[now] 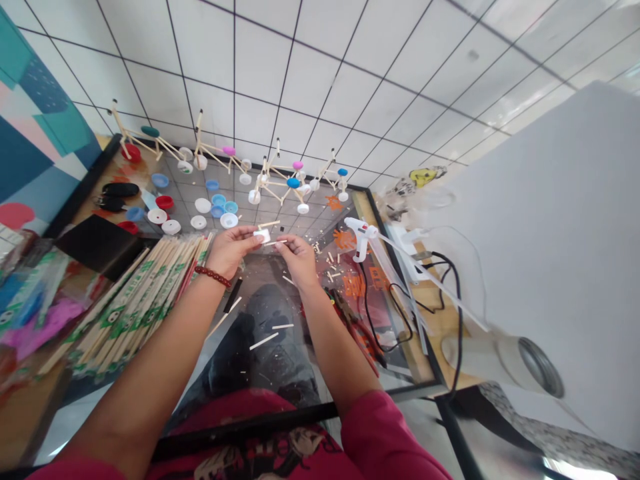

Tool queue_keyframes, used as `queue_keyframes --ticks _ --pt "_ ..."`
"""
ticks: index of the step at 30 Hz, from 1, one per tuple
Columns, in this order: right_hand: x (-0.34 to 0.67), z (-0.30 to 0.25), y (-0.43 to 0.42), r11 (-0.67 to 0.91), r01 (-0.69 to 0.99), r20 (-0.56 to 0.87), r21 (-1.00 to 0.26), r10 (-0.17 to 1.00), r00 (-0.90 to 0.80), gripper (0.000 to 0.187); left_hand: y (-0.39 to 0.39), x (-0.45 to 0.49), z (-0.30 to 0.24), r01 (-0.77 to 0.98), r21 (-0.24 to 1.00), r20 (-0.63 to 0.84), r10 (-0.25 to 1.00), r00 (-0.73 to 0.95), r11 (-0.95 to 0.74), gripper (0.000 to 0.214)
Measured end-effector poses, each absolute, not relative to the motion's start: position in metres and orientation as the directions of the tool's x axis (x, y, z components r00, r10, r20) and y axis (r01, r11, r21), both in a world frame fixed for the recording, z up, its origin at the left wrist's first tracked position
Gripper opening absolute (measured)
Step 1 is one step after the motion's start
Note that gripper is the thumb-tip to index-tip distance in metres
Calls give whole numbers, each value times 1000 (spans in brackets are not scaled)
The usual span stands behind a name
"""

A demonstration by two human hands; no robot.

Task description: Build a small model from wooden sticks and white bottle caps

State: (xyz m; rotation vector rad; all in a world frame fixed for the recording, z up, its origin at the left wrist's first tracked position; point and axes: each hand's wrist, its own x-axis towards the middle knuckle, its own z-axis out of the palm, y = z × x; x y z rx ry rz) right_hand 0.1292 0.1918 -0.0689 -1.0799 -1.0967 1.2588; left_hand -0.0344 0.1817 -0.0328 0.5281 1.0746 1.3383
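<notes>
One white bottle cap [262, 236] sits pinched between the thumb and fingers of my left hand [231, 249], above the glass surface [273, 283]. A thin stick [273, 223] shows just beyond the cap; from my remote view I can't tell whether the two are joined. My right hand [300, 261] grips a short wooden stick [274, 243] in its fingertips, the end just beside the cap, contact unclear. I see stick-and-cap models [293, 183] along the far edge, a white glue gun [359, 235] to the right and wrapped chopsticks [145, 293] left.
</notes>
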Motion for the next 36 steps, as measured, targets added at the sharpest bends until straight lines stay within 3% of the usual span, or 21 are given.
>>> queue_keyframes --ticks 36 --pt "130 -70 192 29 -164 29 -986 1000 1 23 181 -35 -32 -508 834 -317 940 -124 215 47"
